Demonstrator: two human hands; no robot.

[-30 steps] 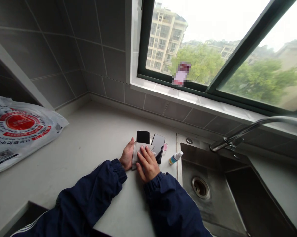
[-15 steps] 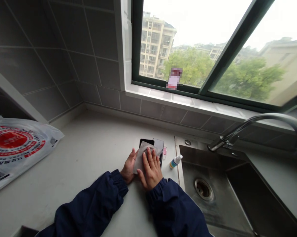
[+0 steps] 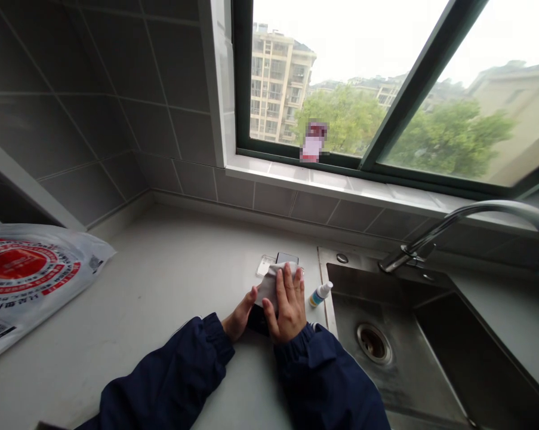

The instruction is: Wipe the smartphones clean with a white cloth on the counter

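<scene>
I have both hands low over the pale surface (image 3: 175, 263), to the left of the sink (image 3: 350, 304). My right hand (image 3: 288, 301) lies flat on a grey cloth (image 3: 265, 291), its fingers slightly apart and its grip closed on nothing. The cloth sits near the sink's left rim and covers most of a dark phone (image 3: 257, 319), whose near end shows from under it. My left hand (image 3: 236, 318) is at the phone's edge on the side away from the sink, thumb raised. Its other fingers are hidden from me, so I cannot tell whether that grip is clamped.

I count 2 phones: the far end of the other phone (image 3: 288, 257) pokes out past the cloth, nearer the sink. Just beside it, on the side away from the sink, lies a clear case (image 3: 264, 264).

Of the containers, the small bottle (image 3: 320, 294) stands just beside the sink's left rim, white on top with a blue and yellow label; I cannot read how full it is. The sink's steel basin has 1 round drain (image 3: 374, 343) in its floor, and a curved faucet (image 3: 468, 212) rises from its far side. Well left of the sink lies a white plastic bag (image 3: 31, 266) with red print, contents hidden from me.
</scene>
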